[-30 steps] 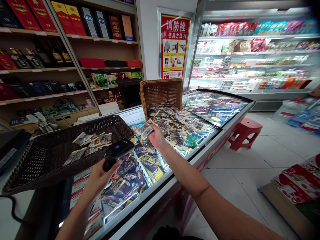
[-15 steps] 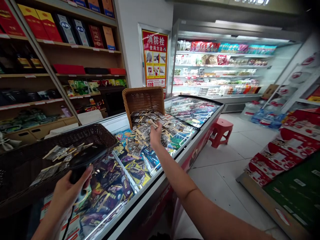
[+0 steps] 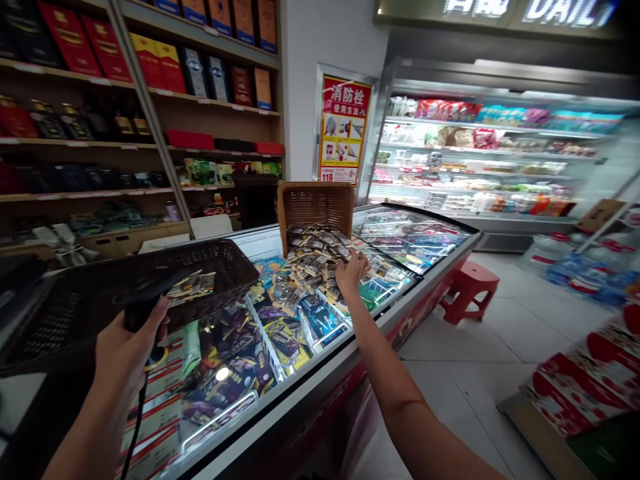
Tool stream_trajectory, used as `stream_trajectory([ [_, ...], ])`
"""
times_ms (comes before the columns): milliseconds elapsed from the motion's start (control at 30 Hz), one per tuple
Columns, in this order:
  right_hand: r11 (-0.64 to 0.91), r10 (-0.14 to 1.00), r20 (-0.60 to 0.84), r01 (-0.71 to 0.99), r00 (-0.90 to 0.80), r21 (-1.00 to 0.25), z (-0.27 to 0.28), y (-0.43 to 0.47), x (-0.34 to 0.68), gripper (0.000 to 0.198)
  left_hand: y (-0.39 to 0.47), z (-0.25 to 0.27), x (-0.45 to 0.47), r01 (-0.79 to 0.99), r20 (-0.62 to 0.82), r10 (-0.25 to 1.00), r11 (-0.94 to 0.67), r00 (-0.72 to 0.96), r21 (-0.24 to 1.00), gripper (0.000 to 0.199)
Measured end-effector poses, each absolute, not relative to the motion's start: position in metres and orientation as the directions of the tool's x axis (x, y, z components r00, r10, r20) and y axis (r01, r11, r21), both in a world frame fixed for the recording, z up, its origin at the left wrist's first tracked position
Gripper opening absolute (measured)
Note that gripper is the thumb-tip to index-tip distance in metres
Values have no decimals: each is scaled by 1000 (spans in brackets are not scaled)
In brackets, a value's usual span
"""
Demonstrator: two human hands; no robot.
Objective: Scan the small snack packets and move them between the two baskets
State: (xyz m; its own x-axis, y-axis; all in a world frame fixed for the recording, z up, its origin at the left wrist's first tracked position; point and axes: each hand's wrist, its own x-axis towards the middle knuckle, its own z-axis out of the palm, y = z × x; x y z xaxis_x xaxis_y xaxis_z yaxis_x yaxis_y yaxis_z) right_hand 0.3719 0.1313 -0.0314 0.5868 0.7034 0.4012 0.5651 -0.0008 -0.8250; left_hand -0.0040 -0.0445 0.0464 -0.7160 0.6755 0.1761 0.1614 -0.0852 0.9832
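Observation:
In my left hand (image 3: pixel 127 350) is a black handheld barcode scanner (image 3: pixel 143 310), its cord hanging down. The scanner's head is over a dark wicker tray (image 3: pixel 235 260), in which several small flat packets (image 3: pixel 193 287) lie; the scanner hides part of it. My right hand (image 3: pixel 354 272) is over the right side of a pile of similar packets (image 3: pixel 317 250), fingers bent and apart. No packet shows clearly in them. The pile spills from a tipped brown wicker basket (image 3: pixel 317 200) onto the freezer's glass top (image 3: pixel 295 303).
Under the glass of the chest freezer (image 3: pixel 320 393) are colourful packaged goods. A red stool (image 3: pixel 470 290) stands to its right. Shelves of boxes and bottles (image 3: pixel 200 100) are at the left, a lit refrigerated display (image 3: pixel 480 153) at the back. Water jugs (image 3: pixel 585 263) and red cartons (image 3: pixel 575 373) are at the right.
My view has turned left. My right hand has shifted toward the right side of the pile, its fingers more apart. The scanner stays in my left hand over the dark tray, where fewer packets show.

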Motion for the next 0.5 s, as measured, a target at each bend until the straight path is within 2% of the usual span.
stream_trajectory([
  [100,145,749,508,643,425,-752,-21,133,327,39,-51,52,-17,88,151,608,-133,-779,987,68],
  [233,401,850,527,661,-10,-634,4,136,230,36,-61,57,-31,85,175,541,-187,-822,979,64],
  [300,493,857,454,649,-245,-580,18,138,172,34,-63,57,-37,94,189,523,-204,-831,975,63],
  [367,540,842,323,651,-433,-534,31,140,115,30,-64,55,-42,105,201,507,-212,-838,972,61],
  [433,532,838,190,688,-512,-494,42,142,62,27,-63,52,-46,100,197,494,-215,-847,971,59],
  [500,511,845,118,720,-522,-471,49,145,19,30,-62,48,-48,93,189,484,-216,-855,972,58],
])
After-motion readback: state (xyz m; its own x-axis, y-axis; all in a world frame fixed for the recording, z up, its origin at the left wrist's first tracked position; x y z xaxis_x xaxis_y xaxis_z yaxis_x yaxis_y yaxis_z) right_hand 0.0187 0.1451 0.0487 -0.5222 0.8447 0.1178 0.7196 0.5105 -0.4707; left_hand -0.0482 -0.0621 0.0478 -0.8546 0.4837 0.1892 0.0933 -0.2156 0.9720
